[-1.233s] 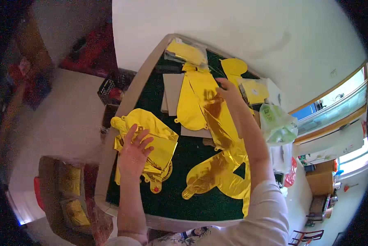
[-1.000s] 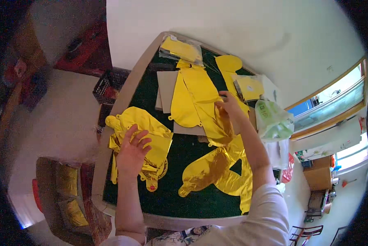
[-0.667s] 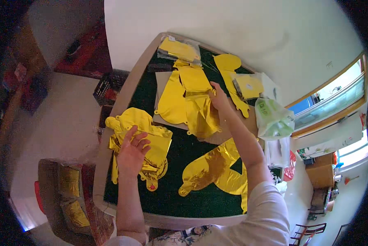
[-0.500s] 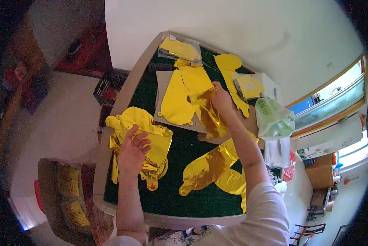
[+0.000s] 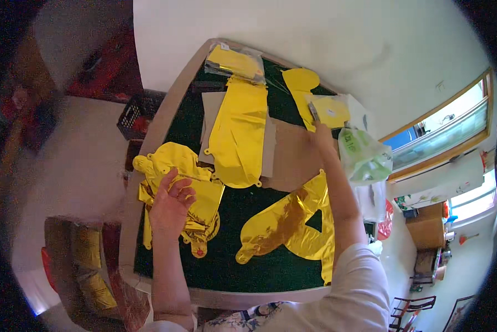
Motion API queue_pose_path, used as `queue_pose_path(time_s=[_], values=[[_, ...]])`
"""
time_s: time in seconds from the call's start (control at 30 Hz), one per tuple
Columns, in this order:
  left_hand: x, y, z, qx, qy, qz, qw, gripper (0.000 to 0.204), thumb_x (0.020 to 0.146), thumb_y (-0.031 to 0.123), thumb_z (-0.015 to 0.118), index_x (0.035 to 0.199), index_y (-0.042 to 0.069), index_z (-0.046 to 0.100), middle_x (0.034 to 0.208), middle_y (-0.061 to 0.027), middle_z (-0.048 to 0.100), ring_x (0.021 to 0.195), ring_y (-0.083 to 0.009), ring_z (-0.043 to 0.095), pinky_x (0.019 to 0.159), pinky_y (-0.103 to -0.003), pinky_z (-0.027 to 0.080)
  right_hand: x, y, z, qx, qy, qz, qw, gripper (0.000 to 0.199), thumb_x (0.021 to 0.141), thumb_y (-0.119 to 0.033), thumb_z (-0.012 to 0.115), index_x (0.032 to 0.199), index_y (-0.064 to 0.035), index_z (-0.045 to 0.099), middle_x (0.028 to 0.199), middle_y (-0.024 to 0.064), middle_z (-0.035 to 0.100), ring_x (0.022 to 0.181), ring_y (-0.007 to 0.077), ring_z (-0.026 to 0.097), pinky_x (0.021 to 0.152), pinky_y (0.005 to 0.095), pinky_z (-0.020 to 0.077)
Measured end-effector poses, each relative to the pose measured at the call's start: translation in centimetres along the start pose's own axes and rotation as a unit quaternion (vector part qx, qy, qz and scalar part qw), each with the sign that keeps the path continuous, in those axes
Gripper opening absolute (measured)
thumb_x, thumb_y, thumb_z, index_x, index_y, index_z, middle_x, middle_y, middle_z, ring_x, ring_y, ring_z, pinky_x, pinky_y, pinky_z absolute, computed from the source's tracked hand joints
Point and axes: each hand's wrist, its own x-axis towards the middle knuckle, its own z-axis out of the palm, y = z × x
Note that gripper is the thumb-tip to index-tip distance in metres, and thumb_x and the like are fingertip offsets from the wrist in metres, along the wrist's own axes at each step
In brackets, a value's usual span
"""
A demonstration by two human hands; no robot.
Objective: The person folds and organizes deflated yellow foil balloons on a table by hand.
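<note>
My left hand [image 5: 171, 206] hovers palm up, fingers loosely apart and holding nothing, over a crumpled pile of gold foil balloons [image 5: 207, 196] at the table's left. My right hand [image 5: 323, 137] reaches to the far right. It is at the lower part of a flat gold foil balloon [image 5: 299, 91], beside a clear packet of folded gold foil [image 5: 332, 112]. Its fingertips are too small and covered to show a grip. A long flat foil balloon [image 5: 238, 138] lies in the middle on grey card. Another angular foil balloon [image 5: 279, 221] is spread at the near right.
The table [image 5: 232, 274] has a dark green top and a pale rim. A packet of gold foil [image 5: 234, 62] lies at its far end. Brown cardboard [image 5: 295, 157] is under my right forearm, near a white-green plastic bag [image 5: 364, 157]. A black crate [image 5: 140, 113] stands left.
My right hand has moved away to the far right from the foil balloon it was gripping in the middle. That foil now lies flat lengthwise on the card. The left hand stays nearly still.
</note>
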Motion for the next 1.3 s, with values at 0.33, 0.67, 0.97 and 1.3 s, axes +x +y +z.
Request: queue_pose_path(time_s=[0.33, 0.67, 0.97, 1.3], values=[[-0.2, -0.2, -0.3, 0.034, 0.013, 0.003, 0.999, 0.058, 0.086, 0.032, 0.060, 0.133, 0.004, 0.038, 0.115, -0.0174, 0.056, 0.100, -0.0276, 0.058, 0.085, -0.038, 0.049, -0.3, 1.8, 3.2, -0.059, -0.004, 0.020, 0.998, 0.022, 0.085, -0.024, 0.053, 0.084, -0.0032, 0.061, 0.085, 0.0198, 0.064, 0.081, 0.0379, 0.062, 0.069, 0.0483, 0.0507], [-0.2, 0.2, -0.8, 0.049, 0.018, 0.001, 0.999, 0.057, 0.087, 0.033, 0.059, 0.132, 0.005, 0.039, 0.115, -0.0175, 0.056, 0.099, -0.0274, 0.059, 0.084, -0.037, 0.049, 2.9, 0.2, -0.1, -0.133, 0.007, -0.001, 0.991, 0.014, 0.080, -0.017, 0.056, 0.087, -0.0065, 0.060, 0.078, 0.0166, 0.063, 0.077, 0.0364, 0.062, 0.064, 0.0461, 0.0502], [0.1, -0.5, -0.6, 0.039, 0.000, -0.004, 0.999, 0.055, 0.088, 0.034, 0.057, 0.132, 0.006, 0.040, 0.114, -0.0149, 0.057, 0.098, -0.0262, 0.058, 0.083, -0.036, 0.048, 4.7, -2.5, -1.1, 0.110, -0.108, -0.134, 0.979, 0.028, 0.077, -0.029, 0.065, 0.085, -0.0023, 0.065, 0.076, 0.0181, 0.063, 0.075, 0.0320, 0.062, 0.068, 0.0413, 0.0489], [-0.3, 0.0, -0.4, 0.078, 0.023, -0.007, 0.997, 0.057, 0.086, 0.033, 0.060, 0.131, 0.006, 0.041, 0.114, -0.0147, 0.057, 0.098, -0.0255, 0.059, 0.083, -0.034, 0.050, 2.4, -2.9, -2.6, 0.450, -0.382, -0.002, 0.807, 0.043, 0.083, -0.028, 0.066, 0.118, -0.0057, 0.056, 0.105, 0.0079, 0.064, 0.095, 0.0179, 0.060, 0.078, 0.0327, 0.0484]])
